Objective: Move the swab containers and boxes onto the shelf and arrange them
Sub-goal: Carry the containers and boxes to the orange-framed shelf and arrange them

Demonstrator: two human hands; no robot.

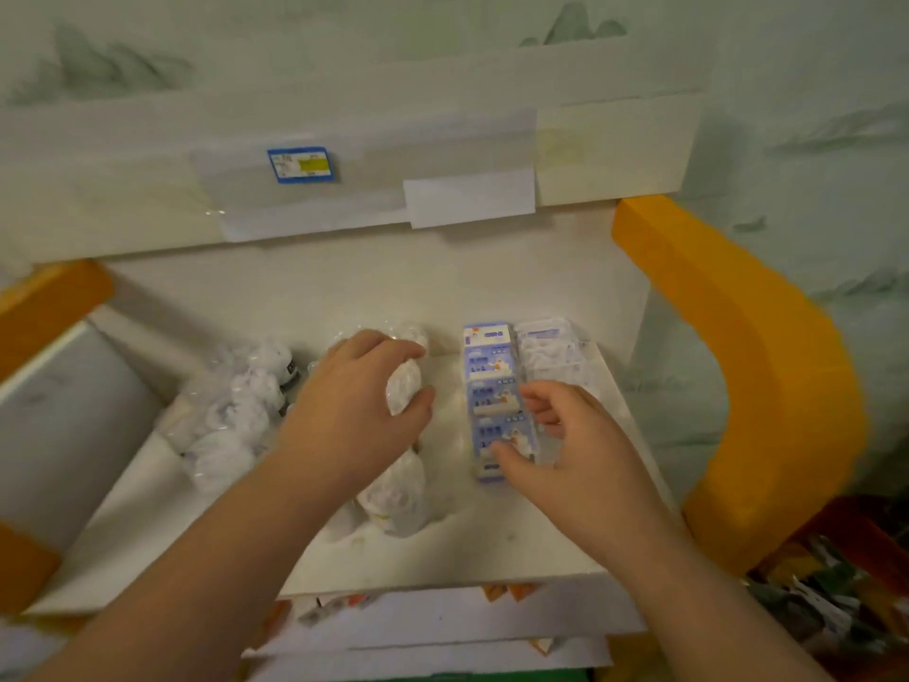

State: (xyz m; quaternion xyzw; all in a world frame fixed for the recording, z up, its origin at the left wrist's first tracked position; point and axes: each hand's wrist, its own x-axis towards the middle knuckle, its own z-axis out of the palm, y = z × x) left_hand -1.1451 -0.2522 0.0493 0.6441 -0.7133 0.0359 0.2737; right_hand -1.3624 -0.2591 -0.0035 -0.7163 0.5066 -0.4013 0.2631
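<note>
Head cam, looking down on a white shelf [492, 548] w/ orange side brackets [767, 376].

Left hand [354, 411], centre of frame, palm down over a row of clear round swab containers [393, 499]. Its fingers [393, 349] and thumb are curled around one container in the middle of that row, grasping it; container sits on the shelf surface, not lifted as far as can be told. Another container of the same row shows just behind the fingers, one more nearer the camera below the wrist.

Left of centre: a second row of clear swab containers [236, 411], blurred, touching each other, just beside the left hand.

Right of centre: row of blue-and-white swab boxes [492, 381] lined front to back on the shelf. Just right of them, touching, a row of clear flat packs [551, 351], detail too blurred to read.

Right hand [575, 450] hovers at the near end of the blue boxes, fingers half-curled and spread, released, nothing in the grip; thumb tip lies at the nearest box, contact unclear.

Upper left-centre of frame: blue-edged price tag [300, 164] on the edge strip of the shelf above. Lower right corner: colourful packets [826, 593], blurred.
</note>
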